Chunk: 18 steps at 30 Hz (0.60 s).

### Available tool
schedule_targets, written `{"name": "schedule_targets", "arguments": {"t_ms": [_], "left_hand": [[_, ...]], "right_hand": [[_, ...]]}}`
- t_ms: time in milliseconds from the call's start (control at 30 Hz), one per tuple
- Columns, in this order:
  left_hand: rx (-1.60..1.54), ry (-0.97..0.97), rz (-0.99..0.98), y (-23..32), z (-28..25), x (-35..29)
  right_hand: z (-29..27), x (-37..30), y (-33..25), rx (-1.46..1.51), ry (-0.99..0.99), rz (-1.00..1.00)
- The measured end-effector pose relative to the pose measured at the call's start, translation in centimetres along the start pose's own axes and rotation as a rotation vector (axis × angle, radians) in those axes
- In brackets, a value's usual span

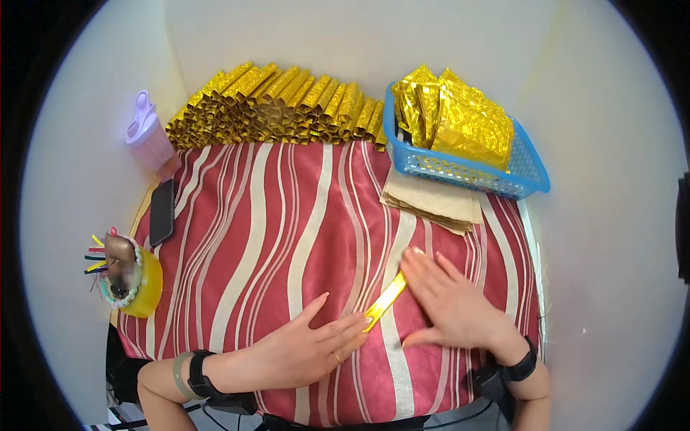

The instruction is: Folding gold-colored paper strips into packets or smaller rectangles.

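A narrow folded strip of shiny gold foil paper (387,299) lies slantwise on the striped cloth between my hands. My left hand (316,348) rests flat, palm down, its fingertips on the strip's near end and its thumb stretched away. At the strip's far end lie the fingers of my right hand (453,305), straight and flat, with the thumb spread toward me. Neither hand grips anything; the strip's ends are partly hidden under the fingers.
Rolled gold paper tubes (287,108) are stacked along the back. A blue basket (467,169) with gold foil sheets (474,118) stands back right, beside tan paper sheets (431,202). At left are a lilac cup (152,140), a black phone (162,213) and a yellow container (149,287).
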<state>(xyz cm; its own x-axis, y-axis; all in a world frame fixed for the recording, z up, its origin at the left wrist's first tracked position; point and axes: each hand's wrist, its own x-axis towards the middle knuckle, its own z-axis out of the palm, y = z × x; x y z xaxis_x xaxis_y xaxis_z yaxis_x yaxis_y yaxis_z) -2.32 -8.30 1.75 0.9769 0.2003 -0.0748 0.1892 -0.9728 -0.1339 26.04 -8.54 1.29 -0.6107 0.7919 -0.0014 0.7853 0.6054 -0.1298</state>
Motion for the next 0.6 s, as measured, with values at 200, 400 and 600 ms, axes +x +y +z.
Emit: {"name": "schedule_targets", "arguments": {"t_ms": [200, 400, 600], "left_hand": [[-0.113, 0.060, 0.004, -0.1, 0.1, -0.2], [-0.130, 0.127, -0.009, -0.1, 0.8, -0.3], [-0.223, 0.170, -0.024, 0.1, 1.1, -0.5]], "right_hand": [[-0.3, -0.1, -1.6, 0.149, -0.154, -0.225], [-0.4, 0.0, 2.3, 0.074, -0.124, -0.079], [1.4, -0.2, -2.5, 0.209, -0.130, -0.294]]}}
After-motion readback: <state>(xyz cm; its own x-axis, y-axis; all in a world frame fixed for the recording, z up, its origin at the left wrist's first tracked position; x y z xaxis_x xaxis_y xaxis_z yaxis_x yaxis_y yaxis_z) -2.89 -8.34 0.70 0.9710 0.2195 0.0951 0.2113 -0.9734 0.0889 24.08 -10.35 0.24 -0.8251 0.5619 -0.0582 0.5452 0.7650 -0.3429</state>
